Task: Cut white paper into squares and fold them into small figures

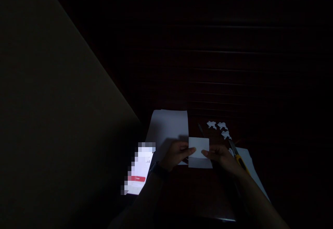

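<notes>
A small white sheet of paper [198, 143] is held between my two hands, with a crease running across it and its lower part in shade. My left hand [179, 152] grips the left edge, thumb on top. On the right edge, my right hand [220, 155] pinches it the same way. The fingers beneath the paper are hidden. A dark band is around my left wrist. Larger white sheets [169, 125] lie behind my left hand, and a yellow utility knife [240, 161] lies just right of my right hand.
Several small folded paper pieces [211, 124] lie at the back right. A thin pen-like object [201, 129] is behind the held paper. More white paper [251, 166] lies under the knife. A lit phone screen [139, 170] stands at the left, near a pale wall [65, 118].
</notes>
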A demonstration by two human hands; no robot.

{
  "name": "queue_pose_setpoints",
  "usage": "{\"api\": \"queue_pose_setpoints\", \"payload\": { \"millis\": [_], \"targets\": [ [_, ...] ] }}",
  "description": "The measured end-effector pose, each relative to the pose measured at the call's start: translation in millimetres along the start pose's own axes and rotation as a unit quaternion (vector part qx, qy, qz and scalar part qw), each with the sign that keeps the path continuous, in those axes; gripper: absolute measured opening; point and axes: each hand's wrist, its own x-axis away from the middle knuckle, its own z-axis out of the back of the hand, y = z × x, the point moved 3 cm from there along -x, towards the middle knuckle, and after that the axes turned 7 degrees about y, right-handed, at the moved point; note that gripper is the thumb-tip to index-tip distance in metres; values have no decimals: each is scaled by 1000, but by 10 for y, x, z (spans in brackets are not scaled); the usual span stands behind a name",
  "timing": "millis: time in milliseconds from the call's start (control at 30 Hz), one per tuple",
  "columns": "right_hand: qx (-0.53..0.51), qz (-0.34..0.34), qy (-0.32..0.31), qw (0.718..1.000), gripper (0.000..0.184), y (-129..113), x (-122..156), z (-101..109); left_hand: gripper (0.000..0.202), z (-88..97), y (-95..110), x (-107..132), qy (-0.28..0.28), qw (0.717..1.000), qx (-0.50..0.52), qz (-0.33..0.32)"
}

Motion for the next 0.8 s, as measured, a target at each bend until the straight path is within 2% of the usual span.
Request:
{"api": "queue_pose_setpoints", "payload": {
  "millis": [167,367,600,800],
  "targets": [
    [3,24,-25,999,34,-34,3,-36,29,4,38,-8,40,999,-17,-9],
    [-9,26,-23,999,31,-60,-6,-44,25,-15,110,11,47,998,-15,-38],
    [-64,-2,-17,998,38,-26,1,-21,23,-5,151,32,18,999,0,-32],
    [-105,-18,-19,994,30,32,-6,30,30,-3,146,44,-2,999,43,-22]
  ]
}}
